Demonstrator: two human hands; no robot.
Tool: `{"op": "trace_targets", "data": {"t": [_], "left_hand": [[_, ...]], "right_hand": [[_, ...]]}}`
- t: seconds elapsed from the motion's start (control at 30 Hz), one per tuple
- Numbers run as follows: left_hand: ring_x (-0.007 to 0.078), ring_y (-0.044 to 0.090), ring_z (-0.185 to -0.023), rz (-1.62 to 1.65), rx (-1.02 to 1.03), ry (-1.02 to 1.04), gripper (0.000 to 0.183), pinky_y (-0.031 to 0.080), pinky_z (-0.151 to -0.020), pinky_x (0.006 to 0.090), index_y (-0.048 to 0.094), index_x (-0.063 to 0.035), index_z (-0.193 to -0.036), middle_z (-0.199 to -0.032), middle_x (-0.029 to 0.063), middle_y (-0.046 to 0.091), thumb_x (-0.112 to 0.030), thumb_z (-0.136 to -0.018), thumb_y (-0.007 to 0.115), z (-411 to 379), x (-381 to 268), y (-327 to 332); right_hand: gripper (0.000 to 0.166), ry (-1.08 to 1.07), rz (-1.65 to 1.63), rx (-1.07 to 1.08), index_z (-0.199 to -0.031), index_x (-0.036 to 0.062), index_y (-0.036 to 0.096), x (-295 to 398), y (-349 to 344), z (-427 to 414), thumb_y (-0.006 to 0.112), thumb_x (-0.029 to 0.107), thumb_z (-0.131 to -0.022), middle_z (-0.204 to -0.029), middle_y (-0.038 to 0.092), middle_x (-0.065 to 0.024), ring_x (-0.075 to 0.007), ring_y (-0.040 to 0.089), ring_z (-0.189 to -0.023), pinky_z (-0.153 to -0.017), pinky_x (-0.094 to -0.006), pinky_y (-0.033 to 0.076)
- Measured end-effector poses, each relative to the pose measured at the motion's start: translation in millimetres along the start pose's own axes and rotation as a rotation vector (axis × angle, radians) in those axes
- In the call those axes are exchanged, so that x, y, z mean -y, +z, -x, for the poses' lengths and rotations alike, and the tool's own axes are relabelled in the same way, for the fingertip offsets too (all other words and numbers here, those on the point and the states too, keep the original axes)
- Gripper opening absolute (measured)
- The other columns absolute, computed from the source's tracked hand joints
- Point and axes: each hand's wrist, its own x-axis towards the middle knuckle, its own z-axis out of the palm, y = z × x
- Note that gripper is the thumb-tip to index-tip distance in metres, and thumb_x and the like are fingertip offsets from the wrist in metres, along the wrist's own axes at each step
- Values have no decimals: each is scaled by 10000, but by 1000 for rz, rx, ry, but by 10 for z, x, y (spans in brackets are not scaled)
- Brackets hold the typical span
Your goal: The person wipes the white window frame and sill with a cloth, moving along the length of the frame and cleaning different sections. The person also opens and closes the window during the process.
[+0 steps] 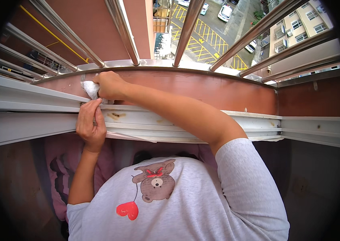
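Note:
My right hand [109,86] is closed around a white cloth [91,89], over the reddish outer sill [164,87] beyond the window track. The cloth bunches out to the left of the fist, and part of it shows below. Just under it, my left hand [91,125] is raised at the end of the white sliding window sash [37,98]. Its fingertips come together by the cloth's lower edge; whether they pinch the cloth or only touch the frame is hidden. My right forearm crosses above the white window track [145,120], which has brown stains.
Upright metal bars [124,33] of a window guard stand along the sill's outer edge. Far below lie a parking area [203,39] and a white car [225,13]. Pink fabric [58,168] lies below the window on the inner side. A building [302,30] rises at right.

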Motion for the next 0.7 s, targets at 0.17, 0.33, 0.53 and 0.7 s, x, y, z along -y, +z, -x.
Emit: {"op": "trace_targets", "data": {"t": [0.17, 0.33, 0.53, 0.7], "left_hand": [[309, 648, -841, 16, 21, -10, 195, 516, -776, 378, 650, 22, -981, -914, 146, 658, 95, -814, 581, 34, 29, -43], [318, 644, -822, 42, 36, 9, 199, 517, -755, 384, 638, 24, -977, -893, 150, 648, 96, -799, 587, 1, 10, -49], [321, 642, -813, 37, 51, 42, 216, 519, -737, 383, 627, 23, -985, -882, 151, 643, 100, -786, 592, -23, 16, -52], [322, 642, -812, 44, 25, 24, 232, 520, -726, 383, 628, 22, -989, -888, 151, 644, 101, -773, 601, -4, 4, -72]], "right_hand": [[152, -218, 357, -234, -836, 38, 655, -134, -918, 937, 661, 22, -685, -841, 620, -154, -348, 635, -794, -715, -422, 514], [178, 140, 843, -95, -943, 10, 604, -566, -1594, 2144, 565, -2, -769, -954, 574, -154, -328, 593, -953, -767, -400, 519], [139, 230, 970, -43, -861, -23, 654, -716, -1325, 1810, 613, -15, -729, -934, 631, -160, -303, 639, -891, -744, -369, 551], [126, 99, 1037, -22, -833, -1, 709, -429, -951, 1300, 621, 27, -747, -873, 655, -176, -287, 662, -833, -685, -343, 561]]}}
